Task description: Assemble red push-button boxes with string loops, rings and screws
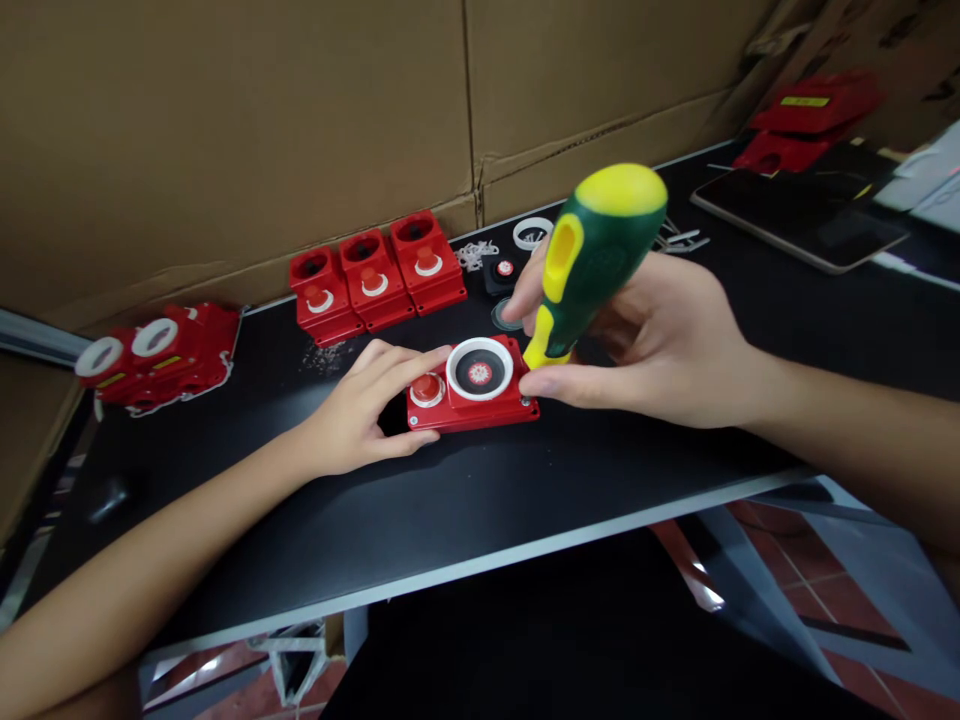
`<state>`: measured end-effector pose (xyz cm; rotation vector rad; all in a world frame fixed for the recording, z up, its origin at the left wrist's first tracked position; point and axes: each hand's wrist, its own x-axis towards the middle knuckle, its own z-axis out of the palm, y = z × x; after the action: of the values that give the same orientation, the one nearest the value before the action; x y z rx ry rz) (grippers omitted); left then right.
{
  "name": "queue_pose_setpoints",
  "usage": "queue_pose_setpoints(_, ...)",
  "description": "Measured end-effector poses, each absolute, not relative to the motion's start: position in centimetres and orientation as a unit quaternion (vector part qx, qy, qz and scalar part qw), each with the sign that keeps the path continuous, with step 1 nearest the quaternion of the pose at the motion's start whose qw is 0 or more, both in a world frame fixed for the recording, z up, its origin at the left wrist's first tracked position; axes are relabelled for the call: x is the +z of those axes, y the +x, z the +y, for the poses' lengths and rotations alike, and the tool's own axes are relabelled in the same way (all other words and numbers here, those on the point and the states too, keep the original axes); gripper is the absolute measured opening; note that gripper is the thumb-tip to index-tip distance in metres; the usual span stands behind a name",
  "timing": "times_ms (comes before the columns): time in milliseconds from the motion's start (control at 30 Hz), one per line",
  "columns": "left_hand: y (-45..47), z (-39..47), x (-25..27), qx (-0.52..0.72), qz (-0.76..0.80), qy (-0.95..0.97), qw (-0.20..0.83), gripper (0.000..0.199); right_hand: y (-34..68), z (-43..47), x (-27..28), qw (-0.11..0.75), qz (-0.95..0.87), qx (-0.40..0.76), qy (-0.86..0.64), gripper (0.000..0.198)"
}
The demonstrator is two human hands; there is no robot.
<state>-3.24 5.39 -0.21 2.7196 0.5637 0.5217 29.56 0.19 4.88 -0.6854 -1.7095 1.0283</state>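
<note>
A red alarm unit [487, 412] lies face up on the black tabletop, with a white ring [452, 372] around a dark round speaker and a small red dome lamp [427, 388] to its left. My left hand [375, 405] grips the unit's left end, fingers behind and thumb along the front side. My right hand [637, 340] is closed on a green and yellow screwdriver [600, 255], held tilted over the unit's right end. Thumb and fingers pinch near the lower handle. The screwdriver's tip is hidden by my fingers, so contact with the corner screw cannot be made out.
Three red housings [375, 280] stand in a row at the back. More red parts with white rings [161, 350] lie at the left. Behind my right hand are a white ring holding screws [532, 234] and a dark speaker [501, 272]. A tablet [799, 215] lies right; cardboard [300, 120] walls the back.
</note>
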Motion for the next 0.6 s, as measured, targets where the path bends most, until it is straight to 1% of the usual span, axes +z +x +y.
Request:
queue_pose_setpoints(233, -3.30, 5.39, -0.23, 0.165, 0.222, 0.946, 0.167, 0.083, 29.18, 0.23, 4.33, 0.541, -0.643, 0.451, -0.302, 0.052)
queue_pose_setpoints(367, -3.31, 5.38, -0.25, 0.160, 0.224, 0.947, 0.166, 0.083, 29.24, 0.01, 4.50, 0.561, -0.629, 0.442, -0.308, 0.054)
queue_pose_setpoints(500, -3.31, 5.42, -0.36, 0.164, 0.212, 0.951, 0.154, 0.082, 29.38, -0.11, 4.79, 0.561, -0.636, 0.441, -0.295, 0.056)
queue_pose_setpoints(600, -3.28, 5.41, -0.43, 0.172, 0.206, 0.951, 0.155, 0.082, 29.54, -0.23, 4.88, 0.543, -0.652, 0.436, -0.300, 0.054)
